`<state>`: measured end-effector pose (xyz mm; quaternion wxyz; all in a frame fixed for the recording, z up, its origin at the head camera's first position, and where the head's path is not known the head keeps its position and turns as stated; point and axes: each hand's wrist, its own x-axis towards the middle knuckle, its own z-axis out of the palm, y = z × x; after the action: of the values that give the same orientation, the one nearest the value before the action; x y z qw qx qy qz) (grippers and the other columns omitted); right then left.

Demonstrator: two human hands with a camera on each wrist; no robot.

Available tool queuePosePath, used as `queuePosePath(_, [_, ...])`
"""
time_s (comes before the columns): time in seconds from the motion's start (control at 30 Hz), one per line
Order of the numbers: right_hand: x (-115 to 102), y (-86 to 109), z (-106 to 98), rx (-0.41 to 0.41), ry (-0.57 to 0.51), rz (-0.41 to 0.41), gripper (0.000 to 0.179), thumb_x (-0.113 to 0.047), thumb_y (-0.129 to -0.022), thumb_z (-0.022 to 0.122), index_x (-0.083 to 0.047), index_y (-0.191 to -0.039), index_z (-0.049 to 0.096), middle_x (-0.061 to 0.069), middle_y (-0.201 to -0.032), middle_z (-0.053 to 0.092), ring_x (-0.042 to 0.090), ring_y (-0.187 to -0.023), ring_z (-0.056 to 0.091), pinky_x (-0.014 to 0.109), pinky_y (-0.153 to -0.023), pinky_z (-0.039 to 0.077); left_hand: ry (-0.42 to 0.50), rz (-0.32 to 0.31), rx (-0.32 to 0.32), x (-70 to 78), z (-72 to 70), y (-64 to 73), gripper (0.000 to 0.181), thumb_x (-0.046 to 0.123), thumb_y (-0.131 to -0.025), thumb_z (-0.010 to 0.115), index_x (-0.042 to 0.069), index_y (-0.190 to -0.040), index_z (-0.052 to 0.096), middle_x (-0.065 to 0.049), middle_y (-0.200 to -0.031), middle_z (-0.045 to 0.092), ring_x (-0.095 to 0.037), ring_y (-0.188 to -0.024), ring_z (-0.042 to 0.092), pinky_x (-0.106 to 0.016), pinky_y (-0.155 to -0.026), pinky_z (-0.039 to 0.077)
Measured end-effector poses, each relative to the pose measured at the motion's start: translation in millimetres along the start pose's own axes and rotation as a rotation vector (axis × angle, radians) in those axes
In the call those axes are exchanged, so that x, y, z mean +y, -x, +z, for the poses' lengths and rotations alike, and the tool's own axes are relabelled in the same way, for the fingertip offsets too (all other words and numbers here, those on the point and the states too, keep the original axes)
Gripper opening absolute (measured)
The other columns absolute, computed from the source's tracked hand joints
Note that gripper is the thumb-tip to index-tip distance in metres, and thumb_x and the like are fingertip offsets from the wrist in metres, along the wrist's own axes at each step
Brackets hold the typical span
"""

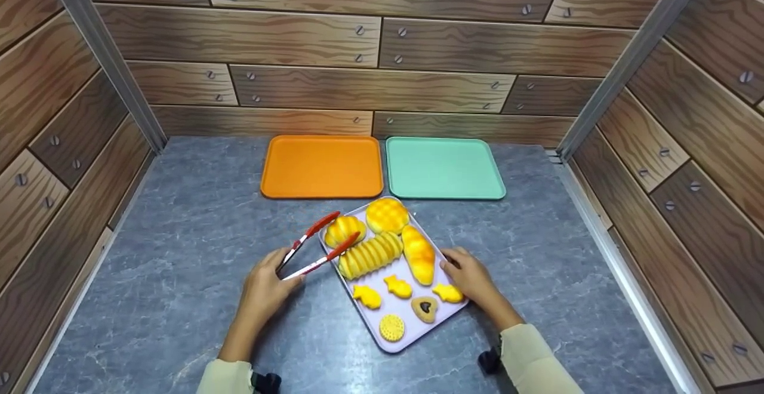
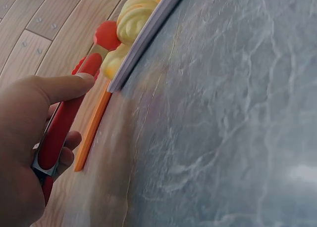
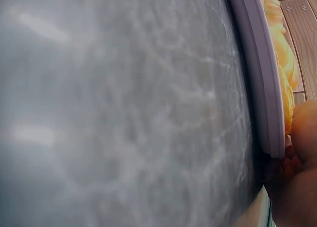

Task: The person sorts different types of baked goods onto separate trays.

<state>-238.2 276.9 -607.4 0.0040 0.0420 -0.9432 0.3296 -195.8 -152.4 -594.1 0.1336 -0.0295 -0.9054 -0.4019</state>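
My left hand (image 1: 265, 283) grips a pair of red-tipped tongs (image 1: 311, 267), its thumb along one red handle in the left wrist view. The spread tong tips stand on either side of a small ridged bun (image 1: 345, 231) at the far left corner of the lilac tray (image 1: 412, 341). Whether they touch the bun I cannot tell. The tray lies turned at an angle. My right hand (image 1: 476, 277) holds its right edge near the front corner. Also on it are a round bun (image 1: 387, 215), a sliced loaf (image 1: 371, 255) and a long bread roll (image 1: 418, 255).
Behind the lilac tray lie an orange tray (image 1: 322, 167) and a mint green tray (image 1: 446, 168), side by side. Fish-shaped pieces (image 1: 398, 286), a heart cookie (image 1: 424, 309) and a round yellow biscuit (image 1: 391, 328) occupy the tray's front. Wood-patterned walls (image 1: 382, 42) enclose the grey tabletop (image 1: 197, 233).
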Motion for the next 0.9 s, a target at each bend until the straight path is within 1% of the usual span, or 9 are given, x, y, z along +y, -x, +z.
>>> queuePosePath(0.17, [1,0.2,1,0.027,-0.001,-0.044,0.031,-0.012,-0.096,0.066,-0.007,-0.126,0.069,0.004,-0.101,0.063,0.022,-0.094,0.059,0.046,-0.089,0.049,0.044,-0.052,-0.054,-2.7,-1.3,-5.8,0.067,0.018,-0.076,0.086,0.004,-0.137,0.062,-0.018,-0.137,0.062,-0.039,-0.128,0.057,-0.054,-0.108,0.043])
queuePosePath(0.23, [0,0.1,0,0.028,-0.006,-0.050,0.031,-0.012,-0.096,0.066,-0.007,-0.126,0.069,0.004,-0.100,0.062,0.022,-0.092,0.059,0.044,-0.088,0.048,0.066,-0.074,-0.076,-4.0,-2.1,-8.8,0.066,0.018,-0.077,0.086,0.006,-0.137,0.061,-0.017,-0.139,0.061,-0.038,-0.130,0.056,-0.054,-0.110,0.041])
queuePosePath(0.33, [-1,-0.3,0,0.016,-0.004,-0.037,0.031,-0.013,-0.096,0.066,-0.008,-0.127,0.069,0.003,-0.101,0.062,0.021,-0.092,0.058,0.043,-0.088,0.048,0.089,-0.097,-0.107,-5.6,-2.8,-13.4,0.066,0.020,-0.079,0.085,0.008,-0.139,0.060,-0.016,-0.142,0.059,-0.037,-0.133,0.053,-0.054,-0.111,0.039])
queuePosePath(0.47, [-1,-1.3,0,0.004,0.002,-0.024,0.032,-0.015,-0.097,0.065,-0.009,-0.129,0.068,0.003,-0.102,0.062,0.021,-0.093,0.058,0.044,-0.088,0.048,0.090,-0.112,-0.140,-6.7,-2.4,-17.7,0.066,0.020,-0.081,0.084,0.009,-0.141,0.059,-0.016,-0.145,0.056,-0.037,-0.135,0.051,-0.056,-0.112,0.038])
queuePosePath(0.57, [0,-0.9,0,0.011,-0.003,-0.028,0.032,-0.014,-0.097,0.066,-0.008,-0.129,0.068,0.004,-0.103,0.063,0.022,-0.094,0.059,0.045,-0.089,0.048,0.095,-0.107,-0.140,-7.6,-1.8,-18.6,0.065,0.019,-0.080,0.084,0.009,-0.140,0.059,-0.016,-0.144,0.057,-0.037,-0.134,0.052,-0.056,-0.112,0.039])
queuePosePath(0.77, [0,-0.2,0,0.016,0.000,-0.023,0.033,-0.015,-0.097,0.065,-0.008,-0.129,0.068,0.004,-0.104,0.063,0.022,-0.094,0.059,0.046,-0.089,0.049,0.111,-0.097,-0.111,-10.7,-0.2,-17.4,0.063,0.018,-0.079,0.085,0.011,-0.137,0.063,-0.014,-0.140,0.060,-0.036,-0.132,0.055,-0.054,-0.111,0.040])
queuePosePath(0.9, [0,-0.7,0,0.011,-0.005,-0.021,0.033,-0.015,-0.098,0.065,-0.009,-0.130,0.068,0.005,-0.106,0.064,0.023,-0.097,0.060,0.047,-0.092,0.048,0.112,-0.100,-0.101,-11.2,0.1,-17.0,0.061,0.018,-0.078,0.084,0.010,-0.136,0.064,-0.014,-0.139,0.062,-0.035,-0.130,0.056,-0.053,-0.110,0.041])
